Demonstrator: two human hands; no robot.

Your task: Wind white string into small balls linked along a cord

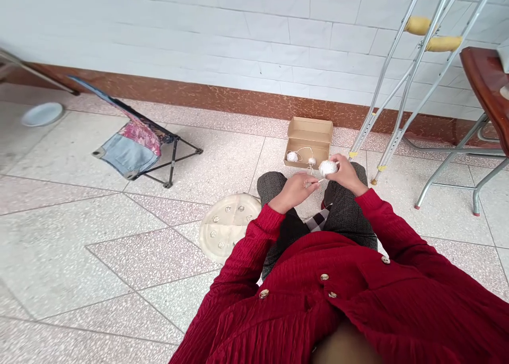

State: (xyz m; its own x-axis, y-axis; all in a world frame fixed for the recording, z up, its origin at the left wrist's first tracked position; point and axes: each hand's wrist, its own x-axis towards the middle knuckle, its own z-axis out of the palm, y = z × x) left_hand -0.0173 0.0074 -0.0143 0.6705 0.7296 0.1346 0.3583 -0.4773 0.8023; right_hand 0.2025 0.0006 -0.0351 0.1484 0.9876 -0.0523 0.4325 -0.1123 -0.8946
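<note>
My right hand (347,174) is shut around a white yarn ball (328,168) held above my knees. My left hand (292,191) pinches a thin white strand (314,182) that runs toward the ball. Just beyond both hands, an open cardboard box (308,133) rests on the floor. Inside it lies a smaller white yarn ball (292,156), joined by a loose thread to another small white tuft (312,161) at the box's front edge. My red sleeves and dark checked trousers fill the lower view.
A round cream plastic lid (226,227) with several holes lies left of my knee. Metal crutches (401,83) lean at the right, near a wood-topped table (485,83). A folding stool (137,141) and a white plate (42,114) sit at the left.
</note>
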